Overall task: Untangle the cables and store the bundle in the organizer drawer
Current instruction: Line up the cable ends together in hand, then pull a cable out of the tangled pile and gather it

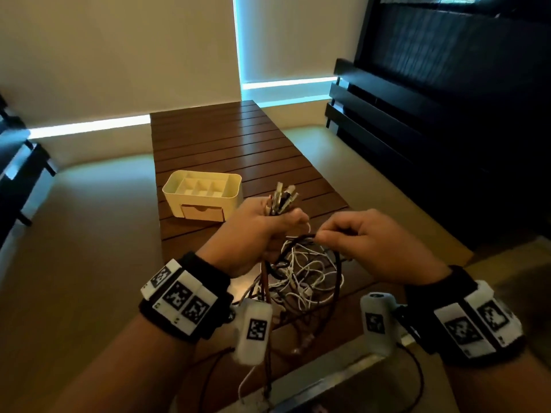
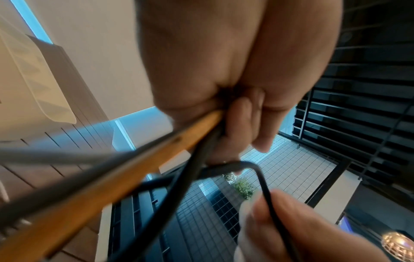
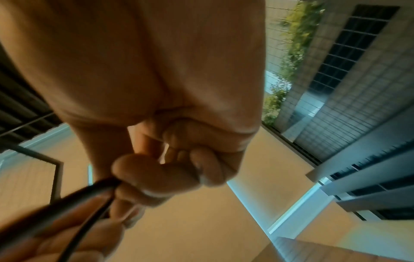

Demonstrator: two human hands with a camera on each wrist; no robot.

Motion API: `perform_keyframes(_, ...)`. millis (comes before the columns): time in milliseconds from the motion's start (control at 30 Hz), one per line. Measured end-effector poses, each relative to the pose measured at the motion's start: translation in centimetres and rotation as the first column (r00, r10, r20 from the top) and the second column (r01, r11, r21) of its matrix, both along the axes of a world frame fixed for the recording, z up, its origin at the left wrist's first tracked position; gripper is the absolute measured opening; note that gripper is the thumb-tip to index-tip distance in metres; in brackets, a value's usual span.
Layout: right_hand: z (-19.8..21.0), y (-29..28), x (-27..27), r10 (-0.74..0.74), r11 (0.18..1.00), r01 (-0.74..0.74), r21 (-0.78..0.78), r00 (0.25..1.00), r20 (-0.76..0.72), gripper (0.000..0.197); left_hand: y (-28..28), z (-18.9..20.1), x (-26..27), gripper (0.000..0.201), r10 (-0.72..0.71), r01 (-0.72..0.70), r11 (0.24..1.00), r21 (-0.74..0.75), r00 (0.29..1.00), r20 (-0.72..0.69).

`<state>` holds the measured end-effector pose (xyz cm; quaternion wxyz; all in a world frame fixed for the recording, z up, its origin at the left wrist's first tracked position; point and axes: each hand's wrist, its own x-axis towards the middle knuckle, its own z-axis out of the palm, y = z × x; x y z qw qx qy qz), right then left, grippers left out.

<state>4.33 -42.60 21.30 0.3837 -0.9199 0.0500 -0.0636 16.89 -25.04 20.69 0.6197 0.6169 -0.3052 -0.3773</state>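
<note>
My left hand (image 1: 262, 231) grips a bunch of cable plugs (image 1: 283, 199) that stick up out of its fist above the table. Below it hangs a tangle of white, black and brown cables (image 1: 301, 281). My right hand (image 1: 351, 236) pinches a dark cable (image 1: 301, 237) just right of the left hand. The left wrist view has the left hand (image 2: 237, 124) curled round an orange cable (image 2: 125, 170) and black cables (image 2: 197, 156). In the right wrist view the right hand (image 3: 145, 179) pinches the dark cable (image 3: 74, 196). The cream organizer (image 1: 202, 193) stands behind, its small drawer (image 1: 203, 212) pushed in.
The organizer stands on a slatted wooden table (image 1: 226, 144) running away from me. A dark slatted bench (image 1: 417, 120) lies to the right and dark furniture (image 1: 18, 162) to the left. Loose cable ends (image 1: 301, 341) trail off the near table edge.
</note>
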Motion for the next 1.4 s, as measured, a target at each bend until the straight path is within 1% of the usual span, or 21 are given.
perform_keyframes(100, -0.8, 0.3, -1.4, 0.013, 0.999, -0.005, 0.036, 0.977, -0.213, 0.013, 0.6, 0.7, 0.4, 0.037, 0.080, -0.083, 0.993, -0.089, 0.996, -0.033)
perform_keyframes(200, -3.5, 0.7, -2.1, -0.001, 1.000, -0.004, -0.012, 0.910, -0.415, 0.009, 1.7, 1.5, 0.8, 0.038, 0.100, -0.106, 0.983, -0.149, 0.994, -0.049)
perform_keyframes(300, -7.1, 1.2, -2.3, -0.032, 0.998, -0.003, -0.057, 0.798, -0.602, 0.008, 2.6, 1.7, 1.0, 0.030, 0.116, -0.121, 0.979, -0.166, 0.992, -0.042)
perform_keyframes(367, -9.1, 2.0, -2.4, 0.005, 0.999, -0.035, -0.028, 0.709, -0.705, 0.012, 3.1, 1.5, 1.0, 0.023, 0.140, -0.142, 0.978, -0.150, 0.990, -0.029)
perform_keyframes(433, -10.2, 3.0, -2.4, 0.064, 0.997, -0.064, 0.031, 0.613, -0.788, 0.016, 3.5, 1.2, 0.9, 0.021, 0.157, -0.159, 0.978, -0.132, 0.987, -0.030)
perform_keyframes(500, -10.3, 3.6, -2.0, 0.037, 0.994, -0.107, -0.027, 0.559, -0.829, 0.021, 3.8, 1.0, 0.8, 0.021, 0.161, -0.164, 0.978, -0.125, 0.986, -0.034)
perform_keyframes(533, -10.1, 3.6, -1.6, 0.004, 0.987, -0.131, -0.087, 0.574, -0.819, 0.023, 4.0, 0.9, 0.7, 0.022, 0.160, -0.162, 0.979, -0.123, 0.987, -0.031)
perform_keyframes(600, -8.8, 3.4, -0.8, -0.036, 0.982, -0.107, -0.153, 0.695, -0.718, 0.030, 4.2, 0.8, 0.6, 0.021, 0.153, -0.156, 0.980, -0.126, 0.988, -0.032)
perform_keyframes(667, -6.9, 3.6, -0.1, 0.016, 1.000, -0.013, 0.009, 0.849, -0.528, 0.036, 4.4, 0.7, 0.4, 0.020, 0.143, -0.149, 0.978, -0.146, 0.989, -0.046)
perform_keyframes(733, -5.2, 4.6, 0.5, 0.141, 0.964, -0.044, 0.262, 0.920, -0.365, 0.048, 4.6, 0.6, 0.2, 0.018, 0.130, -0.137, 0.975, -0.173, 0.990, -0.050)
perform_keyframes(767, -4.9, 5.4, 0.9, 0.211, 0.931, -0.091, 0.355, 0.924, -0.318, 0.057, 4.7, 0.6, 0.1, 0.018, 0.123, -0.130, 0.974, -0.186, 0.991, -0.050)
perform_keyframes(833, -4.9, 7.4, 1.6, 0.305, 0.882, -0.158, 0.444, 0.910, -0.283, 0.066, 5.0, 0.6, -0.1, 0.018, 0.113, -0.122, 0.969, -0.216, 0.992, -0.055)
perform_keyframes(933, -5.8, 10.1, 2.9, 0.358, 0.860, -0.204, 0.467, 0.895, -0.267, 0.048, 5.8, 1.0, 0.2, 0.020, 0.147, -0.159, 0.952, -0.261, 0.987, -0.066)
perform_keyframes(1000, -6.8, 10.8, 3.3, 0.382, 0.872, -0.213, 0.441, 0.860, -0.339, 0.029, 6.7, 1.6, 0.8, 0.018, 0.205, -0.221, 0.928, -0.299, 0.975, -0.086)
perform_keyframes(1033, -7.4, 10.9, 3.3, 0.399, 0.886, -0.231, 0.403, 0.822, -0.407, 0.026, 7.3, 2.0, 1.1, 0.018, 0.233, -0.254, 0.911, -0.324, 0.967, -0.103)
perform_keyframes(1100, -9.1, 10.4, 3.3, 0.427, 0.897, -0.270, 0.351, 0.735, -0.527, 0.032, 8.4, 2.7, 2.0, 0.017, 0.276, -0.306, 0.878, -0.369, 0.952, -0.132)
perform_keyframes(1167, -10.3, 9.3, 3.4, 0.434, 0.886, -0.230, 0.403, 0.720, -0.542, 0.036, 9.4, 2.8, 2.5, 0.016, 0.317, -0.339, 0.863, -0.375, 0.941, -0.123)
perform_keyframes(1233, -11.2, 7.9, 3.9, 0.345, 0.885, -0.111, 0.451, 0.808, -0.478, 0.037, 10.0, 2.4, 2.5, 0.015, 0.343, -0.358, 0.865, -0.353, 0.933, -0.106)
perform_keyframes(1300, -11.9, 6.6, 4.9, 0.164, 0.901, 0.017, 0.433, 0.911, -0.378, 0.022, 10.1, 1.8, 2.2, 0.015, 0.356, -0.364, 0.873, -0.324, 0.931, -0.084)
perform_keyframes(1333, -12.2, 6.4, 5.3, 0.057, 0.919, 0.084, 0.384, 0.939, -0.341, 0.013, 10.2, 1.5, 2.1, 0.016, 0.358, -0.363, 0.878, -0.311, 0.931, -0.074)
perform_keyframes(1400, -13.7, 5.9, 6.3, -0.151, 0.967, 0.202, 0.153, 0.945, -0.291, 0.008, 10.2, 1.1, 1.9, 0.015, 0.353, -0.358, 0.886, -0.293, 0.933, -0.071)
